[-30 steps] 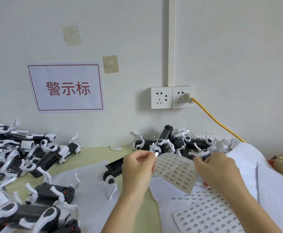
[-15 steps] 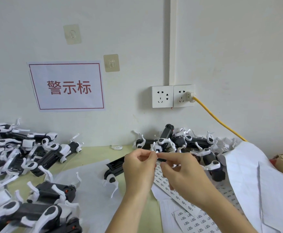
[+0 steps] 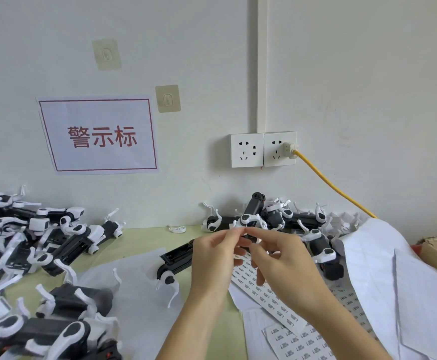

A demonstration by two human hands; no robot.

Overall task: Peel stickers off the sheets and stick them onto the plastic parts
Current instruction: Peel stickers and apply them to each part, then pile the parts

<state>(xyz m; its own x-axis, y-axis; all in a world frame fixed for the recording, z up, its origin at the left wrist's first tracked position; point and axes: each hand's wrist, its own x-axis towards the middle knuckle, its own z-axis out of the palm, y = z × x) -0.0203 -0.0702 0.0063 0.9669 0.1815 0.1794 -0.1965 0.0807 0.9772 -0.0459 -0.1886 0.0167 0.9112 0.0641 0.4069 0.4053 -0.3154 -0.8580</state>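
- My left hand [image 3: 213,258] and right hand [image 3: 283,263] are raised together just in front of the black plastic part [image 3: 178,258] lying on the table [image 3: 144,237], fingertips meeting above it.
- Left thumb and forefinger are pinched at the top; the right forefinger and thumb close in on the same spot. I take it a small sticker sits between them, but it is too tiny for me to make out.
- The sticker sheet [image 3: 269,300] lies flat on the table, right of that black part and under my right hand, with more printed sheets nearer me.
- A blank backing sheet [image 3: 384,276] curls up further right of the part.
- Heaps of black-and-white plastic parts [image 3: 38,237] lie well left of the part, and another heap [image 3: 285,216] sits behind it against the wall.
- My reading: the peel is done and I am passing or straightening the sticker between fingertips, before placing.
- Next calls for freeing one hand to steady the black part, then bringing the sticker down squarely onto its flat face and pressing it smooth.
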